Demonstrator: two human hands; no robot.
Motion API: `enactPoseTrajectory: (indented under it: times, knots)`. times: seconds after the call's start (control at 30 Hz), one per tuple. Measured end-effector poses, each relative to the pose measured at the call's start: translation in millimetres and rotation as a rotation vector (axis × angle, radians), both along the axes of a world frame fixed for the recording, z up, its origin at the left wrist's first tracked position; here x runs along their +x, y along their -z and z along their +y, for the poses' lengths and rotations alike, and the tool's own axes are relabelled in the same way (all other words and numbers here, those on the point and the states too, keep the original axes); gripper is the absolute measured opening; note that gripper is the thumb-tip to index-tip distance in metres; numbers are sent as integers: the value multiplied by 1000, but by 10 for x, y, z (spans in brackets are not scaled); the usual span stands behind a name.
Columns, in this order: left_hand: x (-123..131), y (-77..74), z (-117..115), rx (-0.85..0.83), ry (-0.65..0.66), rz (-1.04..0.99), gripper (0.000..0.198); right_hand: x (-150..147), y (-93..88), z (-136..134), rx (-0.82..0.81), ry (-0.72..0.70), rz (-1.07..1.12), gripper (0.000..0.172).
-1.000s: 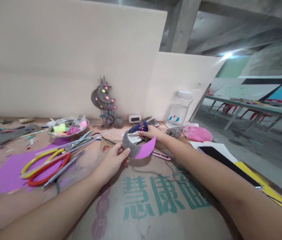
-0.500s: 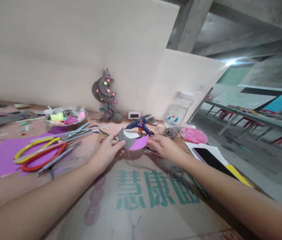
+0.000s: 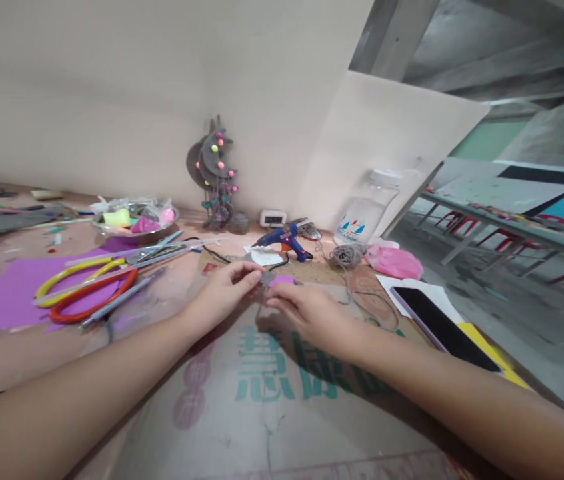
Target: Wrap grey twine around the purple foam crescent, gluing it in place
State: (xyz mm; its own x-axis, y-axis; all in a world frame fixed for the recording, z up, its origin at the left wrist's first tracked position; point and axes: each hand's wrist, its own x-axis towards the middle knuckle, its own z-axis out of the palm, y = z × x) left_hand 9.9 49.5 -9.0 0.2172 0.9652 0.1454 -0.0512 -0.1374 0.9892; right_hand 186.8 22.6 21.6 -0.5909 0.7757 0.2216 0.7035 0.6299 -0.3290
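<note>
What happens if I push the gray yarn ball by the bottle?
The gray yarn ball might roll unevenly, being roundish but lumpy. It's probably squishy, since it looks loosely wound. It may unwind: a loose strand trails from it.

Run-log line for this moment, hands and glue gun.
Left hand: holding grey-and-purple piece; right hand: at its purple part; glue gun: unheld, beyond hands

At the dial's centre we see a smooth, matt purple piece [image 3: 282,280]. Six o'clock gives us matt cardboard [image 3: 202,433]; nine, a shiny metal bowl [image 3: 159,233] and glossy, plastic-looking scissor handles [image 3: 126,291]; three, fuzzy yarn [image 3: 347,255], a clear plastic bottle [image 3: 363,212] and crinkled pink plastic [image 3: 395,261]; four, a glossy phone screen [image 3: 447,328].
</note>
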Motion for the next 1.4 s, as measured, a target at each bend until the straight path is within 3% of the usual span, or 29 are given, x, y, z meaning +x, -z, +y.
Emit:
enactPoseTrajectory:
  times: [0.17,0.27,0.4,0.57,0.77,0.93,1.1,1.23,1.4]
  knots:
    - [11,32,-35,53,40,102,28,90,-191,64,73,84,125,24]
    - [18,47,-56,45,71,151,37,113,-197,91,80,106,181,23]
    - [24,61,-70,149,23,243,34,109,-170,105,44,91,242,22]
    - [18,89,-54,156,29,245,32,166,-218,125,8,122,285,21]
    - [26,27,-88,94,34,283,33,408,-237,335,-253,170,336,23]
    - [36,-30,-123,71,19,304,31,539,-130,477,-588,138,204,47]
    - [41,-10,-125,50,50,279,32,533,-60,509,-512,27,143,31]
    - [34,-3,-119,42,132,255,37,538,-11,532,-475,56,111,29]
    - [-3,3,-61,144,40,269,21,521,-12,507,-508,23,147,30]
